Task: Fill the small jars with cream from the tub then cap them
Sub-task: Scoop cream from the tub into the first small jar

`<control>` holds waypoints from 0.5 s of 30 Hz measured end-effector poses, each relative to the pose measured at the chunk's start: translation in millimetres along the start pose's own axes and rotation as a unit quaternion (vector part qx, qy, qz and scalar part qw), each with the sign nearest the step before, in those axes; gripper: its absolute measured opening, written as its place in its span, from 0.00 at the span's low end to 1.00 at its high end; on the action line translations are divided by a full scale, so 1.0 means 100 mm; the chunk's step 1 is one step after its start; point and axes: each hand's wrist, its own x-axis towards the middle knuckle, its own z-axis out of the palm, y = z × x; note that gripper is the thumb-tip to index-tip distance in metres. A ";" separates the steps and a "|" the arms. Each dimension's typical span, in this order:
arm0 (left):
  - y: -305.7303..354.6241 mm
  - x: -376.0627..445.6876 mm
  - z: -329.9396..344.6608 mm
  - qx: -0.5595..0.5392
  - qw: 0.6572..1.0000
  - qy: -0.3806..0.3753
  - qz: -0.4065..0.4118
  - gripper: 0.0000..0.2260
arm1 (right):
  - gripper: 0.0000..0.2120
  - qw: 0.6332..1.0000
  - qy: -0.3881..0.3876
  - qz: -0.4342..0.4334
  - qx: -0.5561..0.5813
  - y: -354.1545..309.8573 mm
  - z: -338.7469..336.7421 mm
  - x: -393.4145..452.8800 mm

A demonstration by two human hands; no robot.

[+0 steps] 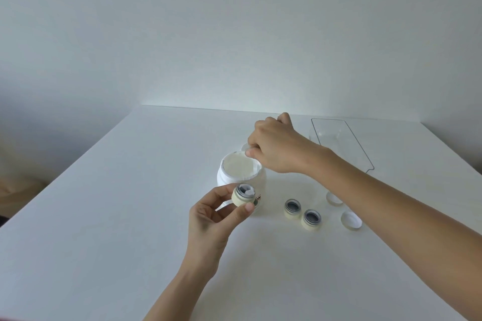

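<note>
A white desk (130, 216) carries everything, with wide bare surface to the left and front. A clear tray (365, 148) lies near its far right edge. The open tub (242, 177) of cream stands mid-desk. The right hand (276, 148) hovers over the tub's far rim, fingers curled around something small I cannot make out. The left hand (214, 219) pinches a small jar (243, 197), partly filled, just before the tub. Two empty jars (302, 212) and two white caps (350, 219) sit to the right.
</note>
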 end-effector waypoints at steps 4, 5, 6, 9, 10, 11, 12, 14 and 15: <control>0.00 0.00 0.00 -0.009 1.000 0.001 -0.001 0.15 | 0.17 0.987 -0.019 0.079 0.138 0.04 0.01 -0.01; 0.00 0.00 0.00 -0.011 1.000 0.000 -0.001 0.16 | 0.17 0.982 -0.023 0.098 0.162 0.05 0.00 -0.02; -0.01 0.00 -0.01 -0.011 1.000 -0.001 -0.002 0.16 | 0.16 0.975 -0.027 0.119 0.185 0.07 0.00 -0.03; -0.01 0.00 -0.01 -0.011 1.000 -0.002 -0.001 0.16 | 0.17 0.948 -0.031 0.186 0.256 0.14 0.00 -0.07; -0.01 0.00 -0.01 -0.010 1.000 -0.002 -0.001 0.16 | 0.17 0.937 -0.031 0.206 0.280 0.16 -0.01 -0.08; -0.01 0.01 -0.01 -0.010 1.000 -0.001 -0.001 0.16 | 0.16 0.927 -0.032 0.220 0.301 0.18 -0.01 -0.10; -0.01 0.01 -0.01 -0.010 1.000 0.000 -0.001 0.16 | 0.15 0.919 -0.033 0.228 0.321 0.20 -0.01 -0.12; -0.01 0.01 -0.01 -0.014 1.000 0.003 -0.001 0.16 | 0.15 0.900 -0.028 0.237 0.364 0.24 0.01 -0.14; -0.01 0.01 -0.01 -0.017 1.000 0.006 -0.001 0.17 | 0.15 0.889 -0.021 0.245 0.385 0.26 0.02 -0.15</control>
